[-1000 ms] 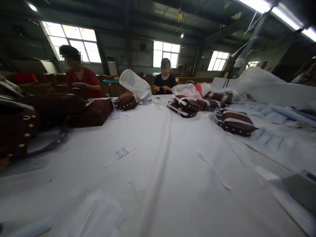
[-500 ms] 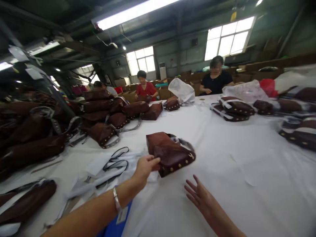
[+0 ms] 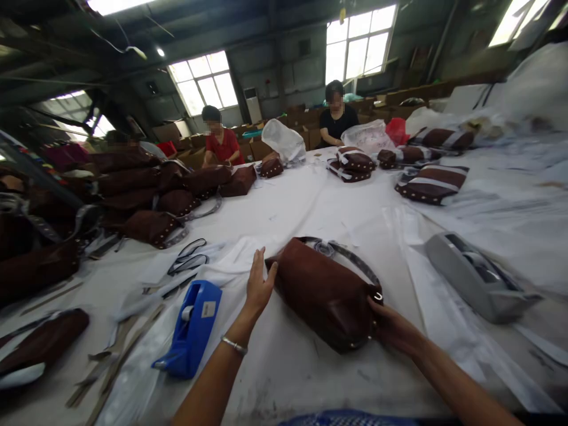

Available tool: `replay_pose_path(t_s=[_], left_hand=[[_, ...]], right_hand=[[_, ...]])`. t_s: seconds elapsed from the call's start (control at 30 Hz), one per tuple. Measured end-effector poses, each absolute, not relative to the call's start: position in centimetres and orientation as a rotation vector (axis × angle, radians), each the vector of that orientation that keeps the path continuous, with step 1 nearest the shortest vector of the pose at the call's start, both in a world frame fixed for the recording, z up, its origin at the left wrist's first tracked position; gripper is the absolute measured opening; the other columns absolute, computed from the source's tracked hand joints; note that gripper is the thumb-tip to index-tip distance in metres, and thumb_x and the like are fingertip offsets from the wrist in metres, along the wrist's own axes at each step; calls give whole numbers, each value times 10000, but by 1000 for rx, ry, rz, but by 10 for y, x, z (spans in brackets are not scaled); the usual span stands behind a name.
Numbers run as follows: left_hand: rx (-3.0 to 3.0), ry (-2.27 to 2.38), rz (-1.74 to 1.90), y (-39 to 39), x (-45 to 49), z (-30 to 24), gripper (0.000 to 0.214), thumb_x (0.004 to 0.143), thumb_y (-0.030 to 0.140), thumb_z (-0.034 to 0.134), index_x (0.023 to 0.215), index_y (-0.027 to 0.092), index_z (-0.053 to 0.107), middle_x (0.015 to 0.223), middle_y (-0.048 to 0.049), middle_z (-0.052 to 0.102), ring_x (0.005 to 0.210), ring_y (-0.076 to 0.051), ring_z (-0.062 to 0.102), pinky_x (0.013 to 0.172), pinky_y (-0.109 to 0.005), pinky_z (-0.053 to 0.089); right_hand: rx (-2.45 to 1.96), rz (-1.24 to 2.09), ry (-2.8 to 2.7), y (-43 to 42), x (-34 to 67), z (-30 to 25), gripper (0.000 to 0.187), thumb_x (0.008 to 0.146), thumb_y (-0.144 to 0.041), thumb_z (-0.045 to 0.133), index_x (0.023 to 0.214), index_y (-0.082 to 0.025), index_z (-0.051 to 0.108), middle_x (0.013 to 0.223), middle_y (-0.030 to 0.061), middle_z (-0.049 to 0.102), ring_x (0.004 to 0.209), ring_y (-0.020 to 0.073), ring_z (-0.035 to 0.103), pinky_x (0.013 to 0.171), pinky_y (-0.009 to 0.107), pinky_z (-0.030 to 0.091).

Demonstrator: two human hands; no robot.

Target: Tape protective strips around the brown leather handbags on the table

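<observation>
A brown handbag with gold studs lies on the white-covered table in front of me, its strap curving along the far side. My right hand grips the studded right end, thumb on the near face and the other fingers partly hidden. At the opposite end, my left hand is open with its fingers stretched upward, the thumb side against the bag or very close to it. A blue tape dispenser stands left of my left forearm. Beyond my right hand sits a grey tape dispenser.
Brown bags are piled at the left. Several strapped bags lie at the far right near plastic wrapping. Two people, one in a red shirt and one in a black shirt, are across the table. Loose strips lie at left.
The handbag has come nearer and turned, its plain brown side now facing up. My right hand has taken hold of its right end; my left hand has loosened its grip. The view has swung right.
</observation>
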State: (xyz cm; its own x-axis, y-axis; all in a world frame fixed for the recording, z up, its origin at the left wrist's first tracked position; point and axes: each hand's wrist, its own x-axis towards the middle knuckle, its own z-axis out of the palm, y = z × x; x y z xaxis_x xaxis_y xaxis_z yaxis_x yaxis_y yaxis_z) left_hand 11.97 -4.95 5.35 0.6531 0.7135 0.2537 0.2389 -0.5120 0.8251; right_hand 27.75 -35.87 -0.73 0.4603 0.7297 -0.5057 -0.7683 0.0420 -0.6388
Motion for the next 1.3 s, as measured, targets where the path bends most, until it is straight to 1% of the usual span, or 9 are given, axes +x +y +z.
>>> replay_pose_path(t_s=[0.13,0.3,0.5,0.63,0.73,0.83,1.07,1.2,1.3], left_hand=[[2182,533,466,-78,96,52,502,981,506,450,1372,214,570,1462,-92,563,1389,-239,492,1205,-440,360],[2604,335,562,-119,69,69,525,952,467,558,1433,261,508,1500,-89,522,1429,-254,439,1187,-462,387],[2936,-107,356,-132,76,70,967,739,357,837,1546,299,307,1633,-111,293,1508,-326,272,1194,-543,344],[2907,-115,427,-126,66,41,825,852,287,729,1553,284,294,1572,-97,410,1448,-273,404,1185,-469,376],[2844,-67,567,-130,56,17,586,969,213,534,1520,321,368,1508,-53,497,1408,-232,461,1179,-438,385],[2836,-22,633,-137,51,5,538,997,126,394,1484,354,425,1468,-16,540,1389,-208,482,1169,-429,396],[2900,-114,657,-118,38,23,488,980,202,514,1459,288,484,1413,-52,609,1342,-222,540,1139,-387,448],[2997,8,733,-108,26,22,433,966,176,536,1385,282,567,1237,-66,694,1165,-213,637,1078,-355,478],[3035,41,714,-105,30,12,381,978,167,503,1325,284,609,1176,-54,713,1069,-199,649,971,-325,508]], right_hand=[[-1524,907,-72,-385,303,7,566,791,-553,747,1200,-168,675,1128,151,734,1009,330,709,848,439,610],[-2084,-176,-808,-395,291,45,614,908,-495,642,1447,-236,500,1513,125,483,1388,324,456,1166,519,381],[-2005,-205,-1870,-371,256,65,899,875,-351,737,1593,-226,211,1597,110,355,1493,316,272,1222,568,263],[-1983,-308,-1862,-364,250,38,827,924,-213,656,1596,-227,173,1573,109,391,1448,282,375,1174,502,384],[-1942,-413,-1824,-370,246,11,668,981,-89,482,1577,-277,246,1521,60,478,1434,238,401,1170,478,393],[-1934,-480,-1786,-375,241,-4,644,984,-24,371,1556,-312,302,1491,30,520,1433,221,404,1168,482,392],[-2081,-572,-1849,-373,228,33,617,985,-105,511,1553,-282,345,1301,63,667,1177,236,594,1067,416,448],[-2053,-562,-1958,-365,227,43,616,992,-168,535,1563,-261,326,1155,63,701,991,222,607,890,357,484],[-2038,-543,-1916,-357,235,29,626,986,-91,477,1546,-338,348,1059,30,698,887,186,587,814,315,475]])
